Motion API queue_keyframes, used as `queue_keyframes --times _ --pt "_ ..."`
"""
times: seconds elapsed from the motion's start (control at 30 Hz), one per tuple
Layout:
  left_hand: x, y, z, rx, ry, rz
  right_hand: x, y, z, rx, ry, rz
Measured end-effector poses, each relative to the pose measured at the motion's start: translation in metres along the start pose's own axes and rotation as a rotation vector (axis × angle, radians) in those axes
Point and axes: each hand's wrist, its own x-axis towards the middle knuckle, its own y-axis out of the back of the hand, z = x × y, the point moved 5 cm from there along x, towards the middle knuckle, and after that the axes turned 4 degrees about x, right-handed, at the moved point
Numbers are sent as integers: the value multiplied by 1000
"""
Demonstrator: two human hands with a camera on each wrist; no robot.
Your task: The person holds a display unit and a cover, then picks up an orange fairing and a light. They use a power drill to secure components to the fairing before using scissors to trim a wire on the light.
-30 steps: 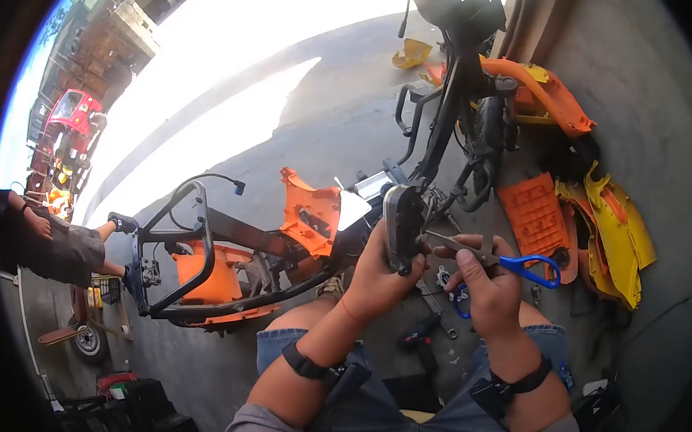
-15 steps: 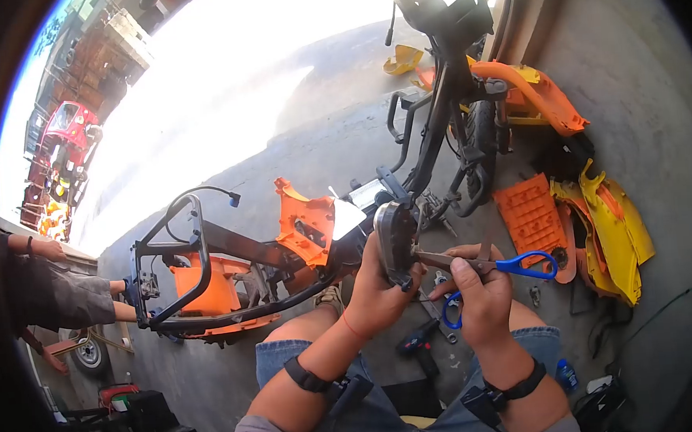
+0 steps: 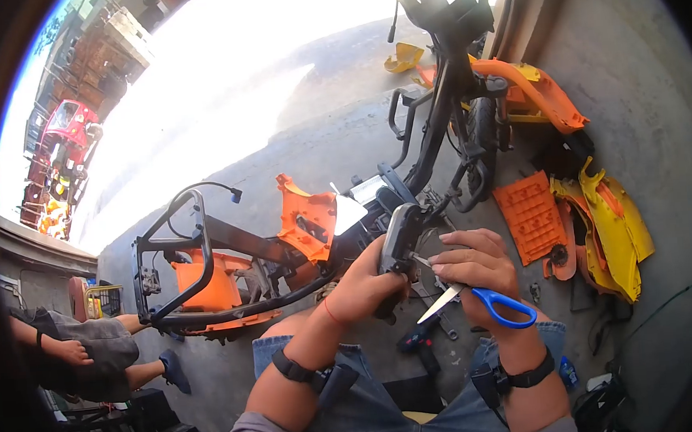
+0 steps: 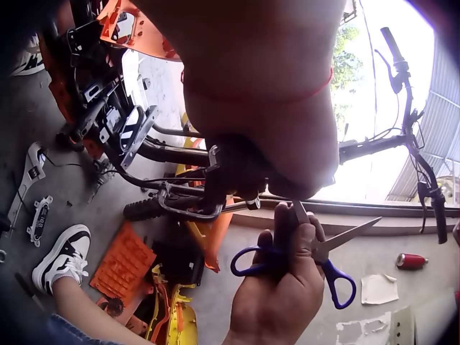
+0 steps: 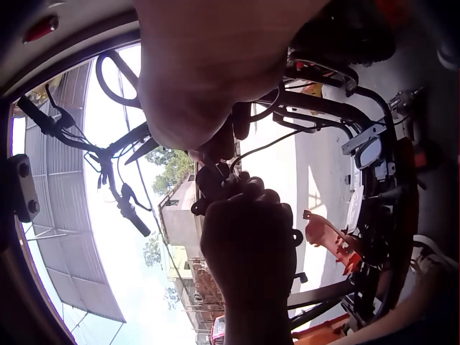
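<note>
In the head view my left hand [image 3: 366, 286] grips a dark, rounded part [image 3: 400, 240] with a metallic rim, held upright above my lap. My right hand [image 3: 480, 275] holds blue-handled scissors [image 3: 504, 308], fingers curled round them. One bright blade slants down and left below the hand. The right fingertips are beside a small stub on the part's side; whether they touch it, I cannot tell. The left wrist view shows the scissors [image 4: 343, 237] with blades spread and the right thumb over them. In the right wrist view both hands are dark against the light.
A bare bike frame [image 3: 244, 240] stretches across the floor, with an orange panel [image 3: 306, 218] on it. Orange [image 3: 530, 217] and yellow panels [image 3: 620, 227] lie at the right. A wrench [image 3: 439, 313] and a drill [image 3: 421, 342] lie below my hands. Another person's legs [image 3: 133, 364] are at the left.
The scissors have turned, their blades swinging from the part to point down and left. My right fingers have spread towards the part, which has lowered slightly. The person at the left has shifted, a foot now showing.
</note>
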Motion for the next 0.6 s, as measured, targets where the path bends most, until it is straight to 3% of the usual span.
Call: queue_keyframes --times 0.03,0.13,0.23,0.27,0.33,0.37,0.6 --pt "1 -1 -4 -142 111 -103 2 1 -4 -75 67 -48" --pt "1 1 -9 -282 200 -115 3 3 -11 -134 129 -124" --pt "2 3 -7 -244 90 -43 -13 1 9 332 -212 176" --pt "3 4 -4 -183 15 11 -16 -3 6 333 -209 171" --pt "4 1 -4 -111 -67 23 -28 -15 21 682 -641 291" --pt "3 -1 -3 -37 -144 31 -27 -20 22 705 -642 271" --pt "3 -7 1 26 -196 95 -23 -31 19 735 -754 342"
